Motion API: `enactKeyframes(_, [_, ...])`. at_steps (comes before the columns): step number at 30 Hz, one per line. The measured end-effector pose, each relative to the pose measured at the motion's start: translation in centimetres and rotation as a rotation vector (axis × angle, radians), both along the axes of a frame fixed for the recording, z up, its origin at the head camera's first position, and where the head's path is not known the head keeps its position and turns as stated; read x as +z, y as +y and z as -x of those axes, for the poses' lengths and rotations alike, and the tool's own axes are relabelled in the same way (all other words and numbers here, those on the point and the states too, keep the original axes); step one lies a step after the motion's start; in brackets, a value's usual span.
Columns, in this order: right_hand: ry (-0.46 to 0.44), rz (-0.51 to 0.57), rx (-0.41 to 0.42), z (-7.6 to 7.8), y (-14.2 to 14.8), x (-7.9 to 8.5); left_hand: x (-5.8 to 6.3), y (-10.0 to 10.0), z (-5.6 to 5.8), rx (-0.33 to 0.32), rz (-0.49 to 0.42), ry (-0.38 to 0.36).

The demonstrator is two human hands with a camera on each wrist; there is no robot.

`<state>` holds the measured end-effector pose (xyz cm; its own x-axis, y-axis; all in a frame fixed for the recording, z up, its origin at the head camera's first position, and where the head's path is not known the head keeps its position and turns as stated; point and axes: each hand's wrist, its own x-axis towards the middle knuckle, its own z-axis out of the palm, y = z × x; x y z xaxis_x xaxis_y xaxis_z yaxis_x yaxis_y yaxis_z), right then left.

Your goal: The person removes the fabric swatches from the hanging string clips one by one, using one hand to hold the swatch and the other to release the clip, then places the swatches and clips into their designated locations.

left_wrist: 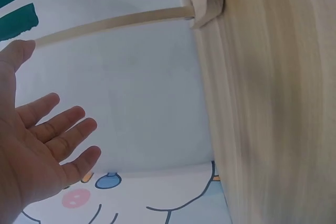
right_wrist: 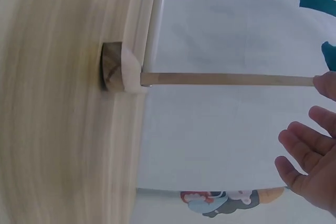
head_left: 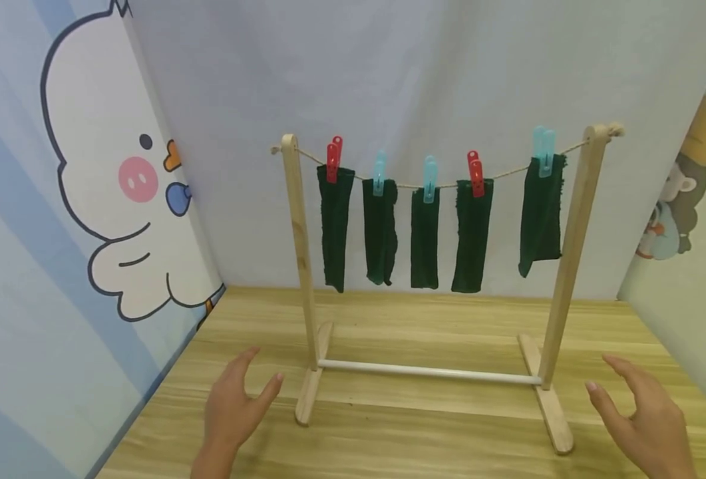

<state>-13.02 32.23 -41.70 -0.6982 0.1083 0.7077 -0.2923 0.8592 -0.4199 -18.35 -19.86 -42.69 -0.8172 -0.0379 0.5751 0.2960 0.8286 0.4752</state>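
A small wooden drying rack (head_left: 299, 246) stands on the table, with a string (head_left: 511, 173) tied between its two posts. Several dark green cloth strips (head_left: 424, 239) hang from the string, held by red clothespins (head_left: 476, 174) and light blue clothespins (head_left: 429, 179). My left hand (head_left: 235, 402) hovers left of the rack's left foot, fingers spread, holding nothing. Beyond the right foot, my right hand (head_left: 649, 416) is likewise spread with nothing in it. Both wrist views show the left palm (left_wrist: 37, 156) and right palm (right_wrist: 315, 166) with loosely extended fingers.
A white rod (head_left: 430, 372) joins the rack's feet low over the wood-grain tabletop (head_left: 430, 426). Behind hangs a pale curtain (head_left: 388, 80). A cartoon duck (head_left: 101, 146) is printed on the left wall, and a cartoon figure (head_left: 682, 186) on the right one.
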Motion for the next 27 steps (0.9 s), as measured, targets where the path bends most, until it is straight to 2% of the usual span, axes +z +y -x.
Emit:
enactKeyframes(4, [0.113, 0.063, 0.073, 0.1, -1.2, 0.5, 0.6, 0.5, 0.0, -0.001, -0.084, -0.026])
enactKeyframes(7, [0.153, 0.106, 0.138, 0.2, -2.1, 1.0, 1.0, 0.8, 0.2, -0.015, -0.146, -0.027])
enactKeyframes(13, [0.176, 0.154, 0.236, 0.3, -3.7, 3.1, 2.0, 1.8, 0.5, -0.08, -0.255, -0.007])
enactKeyframes(18, [0.203, 0.193, 0.316, 0.8, -5.0, 4.5, 3.1, 2.7, 0.6, -0.114, -0.349, -0.04])
enactKeyframes(22, [0.235, 0.227, 0.4, 1.6, -5.9, 6.0, 4.1, 3.5, 1.1, -0.159, -0.428, -0.067])
enactKeyframes(27, [0.25, 0.257, 0.517, 2.3, -6.7, 7.7, 5.0, 4.7, 1.8, -0.23, -0.52, -0.068])
